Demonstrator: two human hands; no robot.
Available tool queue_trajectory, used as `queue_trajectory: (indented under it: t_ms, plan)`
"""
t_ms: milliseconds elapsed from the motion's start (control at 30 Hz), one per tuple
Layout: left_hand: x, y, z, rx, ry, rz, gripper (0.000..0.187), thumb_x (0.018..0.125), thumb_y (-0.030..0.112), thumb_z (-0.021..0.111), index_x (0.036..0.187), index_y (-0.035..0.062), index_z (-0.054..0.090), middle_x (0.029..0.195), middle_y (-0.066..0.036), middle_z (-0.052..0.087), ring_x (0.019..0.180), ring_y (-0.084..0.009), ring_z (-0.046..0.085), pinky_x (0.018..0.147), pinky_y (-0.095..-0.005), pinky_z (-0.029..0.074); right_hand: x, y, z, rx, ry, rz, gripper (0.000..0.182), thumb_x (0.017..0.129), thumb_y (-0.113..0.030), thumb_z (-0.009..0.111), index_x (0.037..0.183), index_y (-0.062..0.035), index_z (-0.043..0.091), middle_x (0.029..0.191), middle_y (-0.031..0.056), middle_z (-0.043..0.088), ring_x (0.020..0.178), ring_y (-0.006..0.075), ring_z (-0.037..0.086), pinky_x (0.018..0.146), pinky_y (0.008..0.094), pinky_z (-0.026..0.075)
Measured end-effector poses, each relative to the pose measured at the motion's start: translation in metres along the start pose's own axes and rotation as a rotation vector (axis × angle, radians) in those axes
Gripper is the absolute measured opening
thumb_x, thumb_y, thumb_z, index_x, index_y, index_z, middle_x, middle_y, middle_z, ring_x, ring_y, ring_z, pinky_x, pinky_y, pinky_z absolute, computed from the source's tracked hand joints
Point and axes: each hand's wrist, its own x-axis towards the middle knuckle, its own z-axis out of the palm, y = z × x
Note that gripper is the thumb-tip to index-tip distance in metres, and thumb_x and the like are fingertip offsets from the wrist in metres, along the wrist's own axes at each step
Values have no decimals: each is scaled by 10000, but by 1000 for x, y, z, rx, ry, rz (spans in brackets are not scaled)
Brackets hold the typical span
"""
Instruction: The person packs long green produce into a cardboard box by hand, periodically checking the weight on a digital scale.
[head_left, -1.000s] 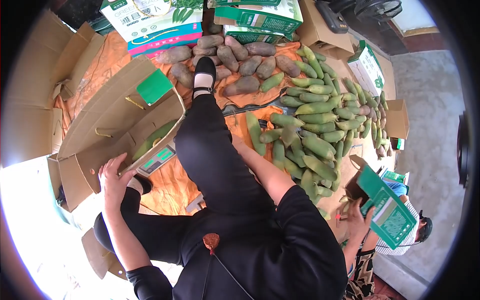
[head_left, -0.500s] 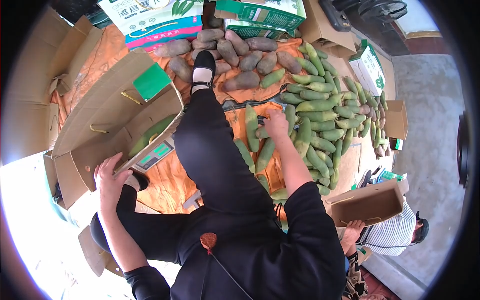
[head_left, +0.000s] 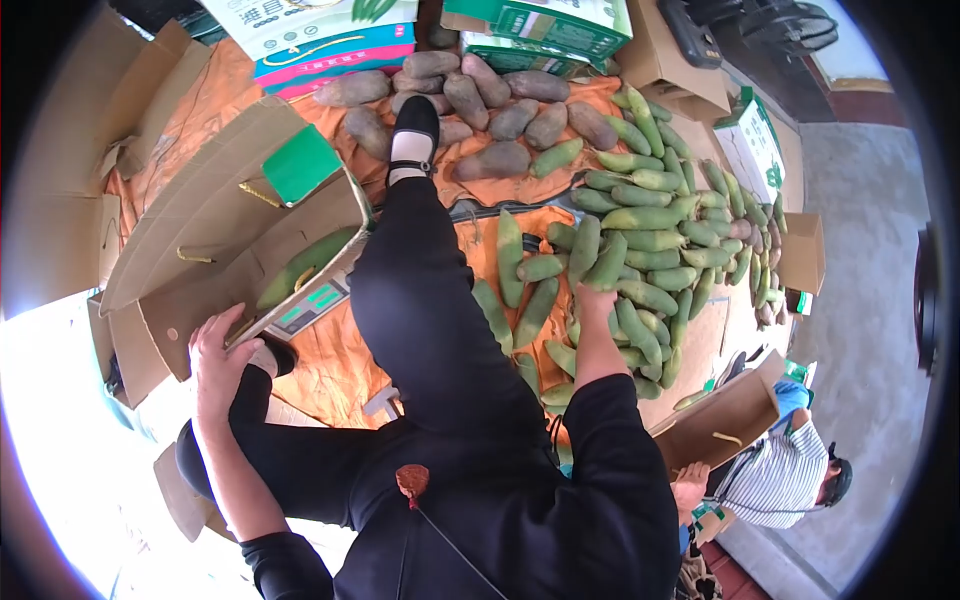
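My left hand rests at the near edge of an open cardboard carton, its thumb and fingers apart. Inside this carton lies a green radish, and a scale with a lit green display shows beside it. My right hand is closed around the lower end of a green radish at the left side of the heap; most of its fingers are hidden. Left of that hand, a few loose green radishes lie on the orange sheet.
A large heap of green radishes spreads to the right. Reddish-brown roots lie ahead, by my foot. Printed boxes stand at the back. At right, another person's hand holds an open carton, near a person in a striped shirt.
My right hand has moved right and nearer to me, from a short radish to the one it now grips. My left hand stays at the carton. The other person's carton has tilted.
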Motion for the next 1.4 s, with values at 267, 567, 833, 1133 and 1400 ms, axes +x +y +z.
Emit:
queue_trajectory:
  t_ms: [267,567,833,1133,1400]
  plan:
    - [0,7,-2,119,-35,-4,526,658,121,760,1166,61,637,1047,-115,663,1040,-311,602,1031,-424,373,43,27,13,509,-271,256,583,715,-222,830,1219,-113,559,1149,92,612,980,228,612,806,404,506]
    - [-2,4,1,130,-51,19,336,748,82,692,1084,82,671,990,-106,649,1048,-292,591,990,-459,378,-58,-9,-43,1004,-812,101,430,890,-228,674,1273,-94,532,1214,40,593,1043,224,578,903,414,462]
    - [-9,-4,3,118,-47,12,321,759,61,664,1078,94,681,987,-102,655,1033,-285,603,925,-426,431,-226,-173,-142,636,-1126,-944,606,801,-73,643,1358,53,441,1280,125,561,1167,209,547,1016,322,398]
    - [-11,-11,10,101,-1,30,299,753,58,661,1051,60,671,971,-124,648,985,-323,608,904,-433,457,-372,-273,-145,-64,-1039,-1775,559,720,-177,762,1198,46,576,1028,130,572,1020,267,552,923,316,431]
    - [-11,-10,12,197,-41,24,252,804,95,610,1048,99,676,948,-106,637,985,-302,609,881,-434,467,-444,-289,-47,-450,-860,-2027,601,683,-295,781,1163,20,603,1136,189,580,1105,352,530,977,395,422]
